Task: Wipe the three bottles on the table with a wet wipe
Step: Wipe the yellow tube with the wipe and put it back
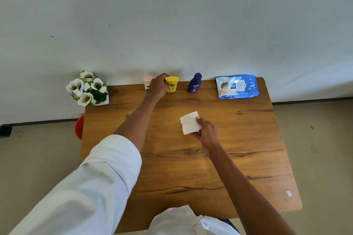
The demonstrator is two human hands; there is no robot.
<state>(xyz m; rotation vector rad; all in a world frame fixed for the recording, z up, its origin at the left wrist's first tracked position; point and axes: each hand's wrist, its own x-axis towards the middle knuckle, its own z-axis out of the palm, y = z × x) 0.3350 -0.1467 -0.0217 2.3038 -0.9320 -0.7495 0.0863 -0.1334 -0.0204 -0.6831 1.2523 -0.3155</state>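
Observation:
Three containers stand in a row along the far edge of the wooden table [248, 139]. A small white bottle with a pink top [147, 80] is at the left, half hidden behind my left hand [157, 87]. My left hand curls round the yellow jar [172, 84] from its left side. The dark blue bottle [194, 83] stands free to the right. My right hand [205, 131] is over the middle of the table and pinches a folded white wet wipe [189, 123].
A blue pack of wet wipes [237, 87] lies at the far right corner. A white pot of artificial flowers [87, 88] sits at the far left corner against the wall. A red bucket [79, 127] stands on the floor left of the table.

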